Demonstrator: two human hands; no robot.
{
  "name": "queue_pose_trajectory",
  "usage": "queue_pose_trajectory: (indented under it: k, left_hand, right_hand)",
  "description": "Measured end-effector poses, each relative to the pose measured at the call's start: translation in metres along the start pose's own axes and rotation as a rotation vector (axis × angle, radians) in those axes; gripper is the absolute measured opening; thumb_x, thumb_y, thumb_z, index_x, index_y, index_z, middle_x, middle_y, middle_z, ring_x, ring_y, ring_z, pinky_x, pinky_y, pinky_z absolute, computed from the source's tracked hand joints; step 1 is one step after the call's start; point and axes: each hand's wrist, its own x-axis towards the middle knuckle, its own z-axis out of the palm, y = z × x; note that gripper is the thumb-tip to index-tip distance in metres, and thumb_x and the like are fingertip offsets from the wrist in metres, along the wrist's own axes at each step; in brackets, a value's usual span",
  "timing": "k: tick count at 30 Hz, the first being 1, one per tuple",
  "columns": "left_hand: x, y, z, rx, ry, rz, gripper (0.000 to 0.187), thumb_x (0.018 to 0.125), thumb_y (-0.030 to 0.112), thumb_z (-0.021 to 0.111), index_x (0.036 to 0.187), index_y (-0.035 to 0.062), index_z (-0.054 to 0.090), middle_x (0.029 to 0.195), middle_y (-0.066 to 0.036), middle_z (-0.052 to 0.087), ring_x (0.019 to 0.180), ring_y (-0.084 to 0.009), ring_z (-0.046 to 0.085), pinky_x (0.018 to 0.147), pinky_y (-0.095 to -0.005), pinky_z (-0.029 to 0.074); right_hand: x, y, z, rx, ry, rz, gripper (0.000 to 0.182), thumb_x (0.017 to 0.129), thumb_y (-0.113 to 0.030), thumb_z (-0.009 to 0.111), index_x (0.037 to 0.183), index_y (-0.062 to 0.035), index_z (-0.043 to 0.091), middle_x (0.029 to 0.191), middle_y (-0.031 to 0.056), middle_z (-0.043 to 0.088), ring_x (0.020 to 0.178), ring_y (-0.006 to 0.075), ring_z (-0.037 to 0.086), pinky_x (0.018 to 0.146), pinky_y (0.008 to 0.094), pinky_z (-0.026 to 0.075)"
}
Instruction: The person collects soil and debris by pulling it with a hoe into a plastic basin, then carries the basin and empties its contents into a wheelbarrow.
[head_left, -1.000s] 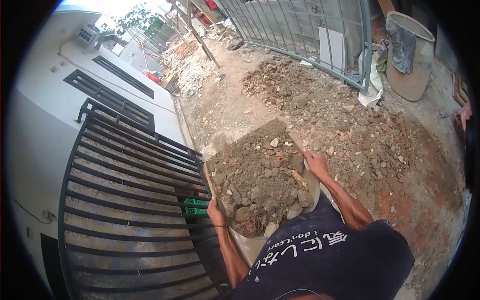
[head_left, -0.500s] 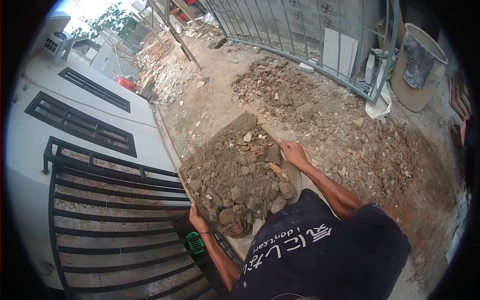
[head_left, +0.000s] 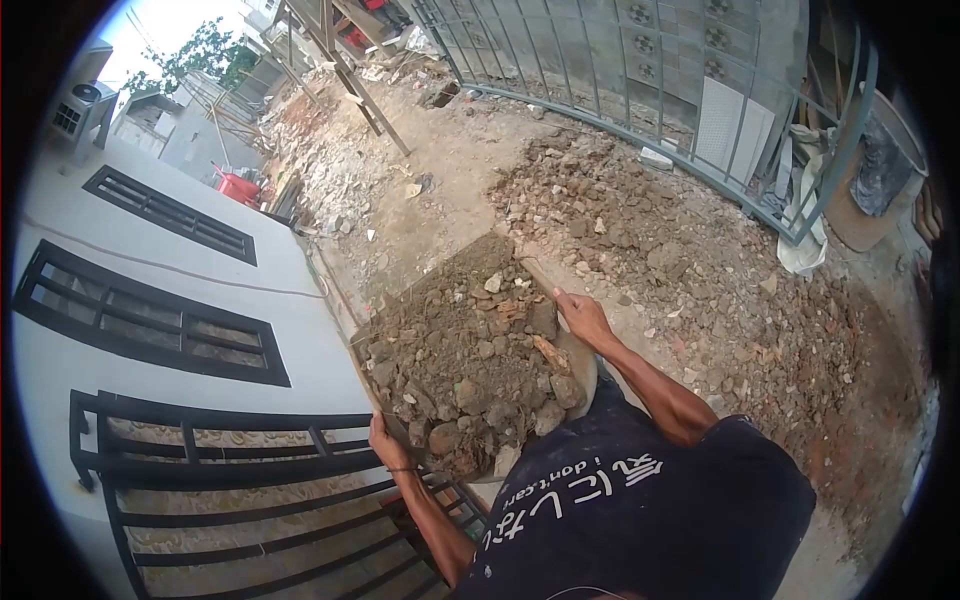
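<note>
A wide, shallow tub (head_left: 577,360) is held in front of my body, heaped with soil and rubble (head_left: 450,345). Its pale rim shows mainly on the right side. My left hand (head_left: 388,442) is closed on the left edge, close to the black metal railing. On the right edge, my right hand (head_left: 582,318) is closed, thumb on top of the rim and fingers hidden underneath. Stones, brick bits and clods top the load, with larger lumps at the end nearest my dark shirt.
A white wall with black window frames (head_left: 155,315) and a black railing (head_left: 240,470) run along the left. Loose rubble (head_left: 690,270) covers the ground at right, before a green-grey metal gate (head_left: 640,120). Wooden poles (head_left: 350,80) and a red wheelbarrow (head_left: 238,185) stand farther ahead.
The view has shifted forward and turned slightly: railing and windows sit lower left, the gate farther right. Both hands keep their hold on the tub.
</note>
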Motion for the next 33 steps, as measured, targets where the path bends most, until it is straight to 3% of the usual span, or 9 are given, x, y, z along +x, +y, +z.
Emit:
queue_pose_trajectory:
  k: [6,13,14,15,17,19,22,27,33]
  left_hand:
    - [0.184,-0.007,0.12,0.021,-0.083,0.03,0.03,0.096,0.028,0.048,0.076,0.0072,0.054,0.07,0.003,0.044,0.062,-0.009,0.042,0.056,-0.0266,0.034]
    - [0.371,-0.015,0.279,0.005,-0.23,-0.028,0.028,0.096,0.025,0.046,0.084,0.0036,0.059,0.075,0.0,0.05,0.069,-0.0121,0.047,0.062,-0.029,0.039]
    - [0.401,-0.021,0.295,0.137,-0.337,0.086,0.029,0.096,0.026,0.044,0.086,0.0026,0.059,0.077,-0.001,0.051,0.072,-0.0139,0.049,0.064,-0.0308,0.041]
    - [0.433,-0.029,0.311,0.256,-0.429,0.215,0.031,0.096,0.026,0.043,0.088,0.0016,0.059,0.08,-0.002,0.052,0.074,-0.0157,0.05,0.066,-0.0326,0.043]
    - [0.434,0.004,0.354,-0.02,-0.445,-0.145,0.034,0.096,0.029,0.041,0.098,-0.0005,0.057,0.087,-0.004,0.053,0.08,-0.0194,0.052,0.071,-0.0352,0.046]
    - [0.448,0.023,0.397,0.034,-0.609,-0.222,0.041,0.093,0.038,0.044,0.105,0.0008,0.055,0.095,-0.006,0.054,0.086,-0.0218,0.053,0.073,-0.0362,0.048]
    - [0.505,-0.003,0.454,0.338,-0.685,-0.005,0.038,0.092,0.039,0.045,0.103,0.0045,0.056,0.095,-0.005,0.054,0.087,-0.0214,0.053,0.071,-0.0369,0.048]
    - [0.541,0.026,0.556,0.18,-0.942,-0.482,0.031,0.091,0.035,0.045,0.098,0.008,0.059,0.089,-0.004,0.056,0.08,-0.0192,0.055,0.066,-0.0357,0.048]
    - [0.561,0.041,0.649,0.299,-1.112,-0.454,0.033,0.091,0.027,0.043,0.101,0.0024,0.063,0.092,-0.007,0.064,0.08,-0.0202,0.063,0.067,-0.0344,0.052]
  right_hand:
    - [0.178,-0.011,0.044,0.002,0.067,0.04,0.066,0.091,-0.059,0.042,0.065,-0.0003,0.054,0.053,0.0114,0.046,0.05,0.0234,0.044,0.052,0.041,0.036]
    - [0.352,-0.025,0.056,0.056,0.143,0.194,0.066,0.091,-0.063,0.041,0.06,-0.0048,0.047,0.052,0.0028,0.036,0.049,0.0158,0.034,0.048,0.0384,0.028]
    - [0.366,-0.016,0.058,0.042,0.203,0.195,0.065,0.091,-0.063,0.041,0.06,-0.0058,0.048,0.052,0.0029,0.036,0.048,0.0157,0.034,0.048,0.0386,0.028]
    - [0.375,-0.016,0.059,0.05,0.26,0.226,0.065,0.091,-0.063,0.041,0.06,-0.0058,0.048,0.052,0.0029,0.036,0.048,0.0157,0.034,0.048,0.0386,0.028]
    - [0.385,-0.012,0.058,0.028,0.279,0.345,0.065,0.091,-0.062,0.042,0.06,-0.0059,0.048,0.051,0.0027,0.036,0.048,0.0151,0.034,0.047,0.0386,0.028]
    - [0.391,-0.009,0.05,0.057,0.374,0.433,0.065,0.091,-0.062,0.042,0.06,-0.0055,0.049,0.05,0.0029,0.037,0.047,0.0155,0.034,0.047,0.0387,0.028]
    - [0.402,-0.007,0.049,0.108,0.523,0.447,0.064,0.091,-0.062,0.043,0.06,-0.0055,0.05,0.051,0.0031,0.038,0.047,0.0163,0.035,0.047,0.0393,0.029]
    - [0.414,-0.017,0.051,0.133,0.682,0.606,0.066,0.09,-0.064,0.04,0.07,-0.004,0.06,0.056,0.0086,0.048,0.056,0.0224,0.048,0.055,0.0415,0.037]
    - [0.407,-0.044,0.062,0.108,0.822,0.736,0.067,0.09,-0.065,0.036,0.078,-0.0048,0.064,0.067,0.0152,0.059,0.066,0.0313,0.057,0.063,0.0453,0.042]
